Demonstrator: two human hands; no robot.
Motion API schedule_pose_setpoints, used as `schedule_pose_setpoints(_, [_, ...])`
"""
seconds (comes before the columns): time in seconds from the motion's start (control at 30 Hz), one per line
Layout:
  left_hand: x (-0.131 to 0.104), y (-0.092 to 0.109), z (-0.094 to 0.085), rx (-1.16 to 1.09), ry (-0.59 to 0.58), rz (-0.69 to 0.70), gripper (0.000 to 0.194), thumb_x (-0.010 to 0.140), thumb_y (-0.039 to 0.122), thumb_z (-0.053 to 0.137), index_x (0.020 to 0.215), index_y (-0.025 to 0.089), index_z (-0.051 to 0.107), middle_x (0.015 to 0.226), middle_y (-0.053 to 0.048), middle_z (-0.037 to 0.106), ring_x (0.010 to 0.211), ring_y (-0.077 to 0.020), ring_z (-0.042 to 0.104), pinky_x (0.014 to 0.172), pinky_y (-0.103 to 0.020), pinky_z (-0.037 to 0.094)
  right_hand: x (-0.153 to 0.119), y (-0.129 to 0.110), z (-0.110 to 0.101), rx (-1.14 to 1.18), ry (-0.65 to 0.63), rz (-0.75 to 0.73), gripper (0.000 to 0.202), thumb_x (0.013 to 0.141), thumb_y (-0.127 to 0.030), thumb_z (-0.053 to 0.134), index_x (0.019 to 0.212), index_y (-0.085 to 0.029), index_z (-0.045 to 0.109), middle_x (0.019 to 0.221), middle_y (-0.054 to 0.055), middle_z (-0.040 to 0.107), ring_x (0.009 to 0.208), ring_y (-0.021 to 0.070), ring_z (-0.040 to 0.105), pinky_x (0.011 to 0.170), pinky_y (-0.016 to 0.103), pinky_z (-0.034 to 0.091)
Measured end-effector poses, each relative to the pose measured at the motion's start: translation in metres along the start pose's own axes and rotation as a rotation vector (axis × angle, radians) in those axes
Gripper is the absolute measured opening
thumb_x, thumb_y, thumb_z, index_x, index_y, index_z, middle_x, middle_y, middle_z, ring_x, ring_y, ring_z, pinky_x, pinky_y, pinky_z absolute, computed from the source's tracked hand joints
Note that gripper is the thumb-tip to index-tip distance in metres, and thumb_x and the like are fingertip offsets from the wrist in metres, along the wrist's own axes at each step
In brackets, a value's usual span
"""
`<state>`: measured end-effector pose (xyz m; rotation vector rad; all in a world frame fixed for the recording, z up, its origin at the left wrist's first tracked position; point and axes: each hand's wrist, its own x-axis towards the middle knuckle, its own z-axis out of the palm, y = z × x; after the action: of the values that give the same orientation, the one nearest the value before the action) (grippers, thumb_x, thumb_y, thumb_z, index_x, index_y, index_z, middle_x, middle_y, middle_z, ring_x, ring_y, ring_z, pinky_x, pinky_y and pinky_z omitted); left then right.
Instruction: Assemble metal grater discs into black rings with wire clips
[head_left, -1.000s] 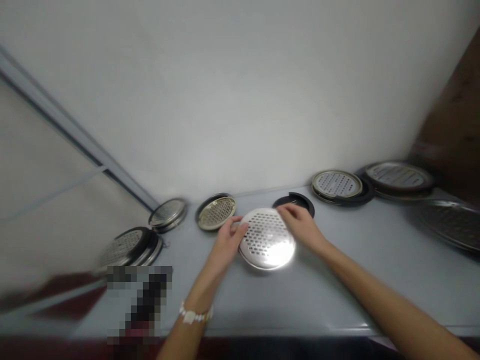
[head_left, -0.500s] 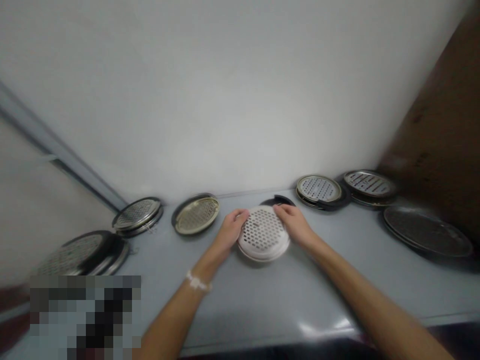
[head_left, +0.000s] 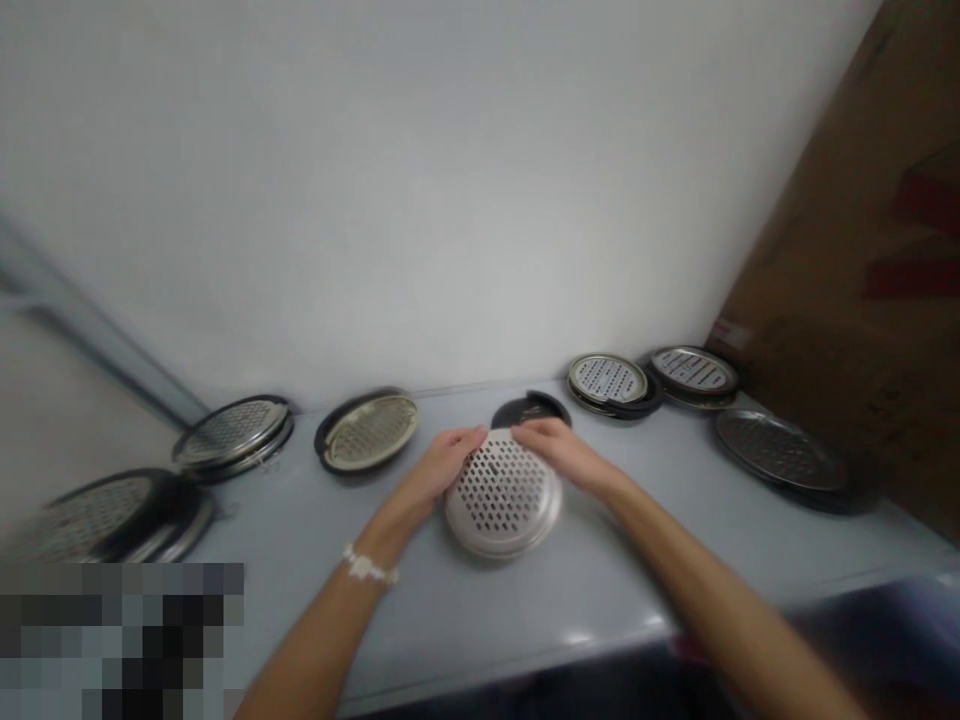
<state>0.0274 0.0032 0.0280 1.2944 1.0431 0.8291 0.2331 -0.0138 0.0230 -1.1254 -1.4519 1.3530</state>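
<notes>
My left hand (head_left: pixel 454 458) and my right hand (head_left: pixel 561 450) both hold a round metal grater (head_left: pixel 504 495) with rows of holes, gripping its far rim on either side. It is tilted so its holed face shows, over the middle of the table. Directly behind it, partly hidden by the hands, lies a dark round piece (head_left: pixel 517 412) with a raised edge. My fingers beneath the grater are hidden; the thumbs rest on its upper edge.
On the grey table (head_left: pixel 420 620) lie a yellowish grater (head_left: pixel 373 433), stacked graters at back left (head_left: pixel 236 430), a blurred stack at front left (head_left: pixel 97 515), more stacks at back right (head_left: pixel 609 380) and far right (head_left: pixel 694 370), and a dark round grater (head_left: pixel 780 450). A white wall rises behind; brown cardboard (head_left: pixel 847 330) stands right.
The view has shifted a little, so the table's contents sit further left. Both hands still hold the grater, which has come slightly nearer me and shows more of its face.
</notes>
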Motion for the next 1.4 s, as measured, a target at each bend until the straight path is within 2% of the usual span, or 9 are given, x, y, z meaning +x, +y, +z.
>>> schedule_pose_setpoints(0.27, [0.007, -0.005, -0.009, 0.033, 0.181, -0.048, 0.052, 0.082, 0.06, 0.064, 0.1, 0.011, 0.072, 0.08, -0.009, 0.074, 0.061, -0.0167, 0.062, 0.053, -0.025, 0.041, 0.014, 0.022, 0.001, 0.156, 0.305, 0.021, 0.049, 0.079, -0.067, 0.059, 0.08, -0.019, 0.057, 0.053, -0.004, 0.052, 0.043, 0.0115, 0.044, 0.039, 0.023, 0.029])
schedule_pose_setpoints(0.37, [0.008, -0.008, -0.008, -0.005, 0.171, -0.036, 0.047, 0.08, 0.054, 0.069, 0.098, 0.011, 0.072, 0.081, -0.01, 0.075, 0.062, -0.0166, 0.063, 0.053, -0.025, 0.042, 0.012, 0.019, 0.0, 0.147, 0.302, 0.062, 0.047, 0.079, -0.067, 0.06, 0.083, -0.02, 0.057, 0.054, -0.004, 0.053, 0.04, 0.0114, 0.044, 0.036, 0.023, 0.027])
schedule_pose_setpoints(0.53, [0.004, -0.006, -0.007, -0.153, -0.068, -0.095, 0.044, 0.076, 0.048, 0.075, 0.095, 0.008, 0.074, 0.09, -0.015, 0.076, 0.079, -0.0223, 0.068, 0.068, -0.03, 0.05, 0.007, 0.009, -0.004, 0.132, 0.178, 0.072, 0.049, 0.076, -0.067, 0.065, 0.077, -0.018, 0.061, 0.056, -0.001, 0.056, 0.049, 0.0126, 0.05, 0.043, 0.024, 0.032])
schedule_pose_setpoints(0.6, [0.003, -0.005, -0.006, -0.139, -0.027, -0.078, 0.044, 0.078, 0.05, 0.073, 0.094, 0.009, 0.073, 0.087, -0.013, 0.076, 0.076, -0.0209, 0.067, 0.066, -0.029, 0.049, 0.008, 0.011, -0.005, 0.15, 0.141, 0.063, 0.048, 0.074, -0.064, 0.068, 0.075, -0.017, 0.061, 0.06, 0.002, 0.059, 0.055, 0.014, 0.053, 0.046, 0.024, 0.034])
schedule_pose_setpoints(0.73, [0.005, -0.009, -0.005, -0.061, 0.15, -0.045, 0.048, 0.083, 0.06, 0.063, 0.093, 0.013, 0.069, 0.07, -0.004, 0.07, 0.057, -0.0139, 0.059, 0.051, -0.023, 0.039, 0.012, 0.02, -0.006, 0.154, 0.324, 0.045, 0.048, 0.075, -0.067, 0.063, 0.076, -0.019, 0.057, 0.058, 0.0, 0.057, 0.05, 0.0129, 0.048, 0.043, 0.024, 0.03])
schedule_pose_setpoints(0.93, [0.008, -0.011, -0.007, -0.034, 0.18, -0.015, 0.042, 0.082, 0.052, 0.066, 0.094, 0.012, 0.07, 0.074, -0.005, 0.071, 0.057, -0.0141, 0.059, 0.05, -0.023, 0.038, 0.01, 0.015, -0.007, 0.065, 0.25, 0.074, 0.05, 0.079, -0.07, 0.056, 0.072, -0.021, 0.053, 0.047, -0.004, 0.046, 0.036, 0.0096, 0.035, 0.035, 0.025, 0.02])
schedule_pose_setpoints(1.13, [0.009, -0.01, -0.012, -0.091, 0.063, -0.024, 0.041, 0.083, 0.046, 0.065, 0.1, 0.011, 0.074, 0.093, -0.012, 0.077, 0.074, -0.0203, 0.067, 0.067, -0.029, 0.049, 0.006, 0.005, -0.007, 0.044, 0.168, 0.069, 0.043, 0.077, -0.062, 0.062, 0.069, -0.02, 0.053, 0.05, -0.005, 0.046, 0.038, 0.0087, 0.035, 0.037, 0.024, 0.02])
schedule_pose_setpoints(1.27, [0.012, -0.013, -0.021, -0.049, 0.053, -0.051, 0.039, 0.081, 0.047, 0.066, 0.094, 0.011, 0.074, 0.087, -0.012, 0.077, 0.073, -0.0212, 0.067, 0.068, -0.031, 0.05, 0.007, 0.009, -0.016, -0.269, 0.361, -0.035, 0.044, 0.088, -0.059, 0.046, 0.07, -0.02, 0.057, 0.054, 0.001, 0.053, 0.049, 0.0151, 0.047, 0.049, 0.028, 0.035])
schedule_pose_setpoints(1.4, [0.012, -0.021, -0.034, 0.097, -0.015, -0.07, 0.037, 0.077, 0.049, 0.068, 0.074, 0.013, 0.072, 0.075, -0.011, 0.075, 0.071, -0.0232, 0.066, 0.066, -0.031, 0.049, 0.006, 0.015, -0.029, -0.871, 0.631, -0.105, 0.029, 0.091, -0.044, 0.049, 0.092, -0.018, 0.064, 0.092, 0.014, 0.067, 0.09, 0.0286, 0.06, 0.078, 0.038, 0.045])
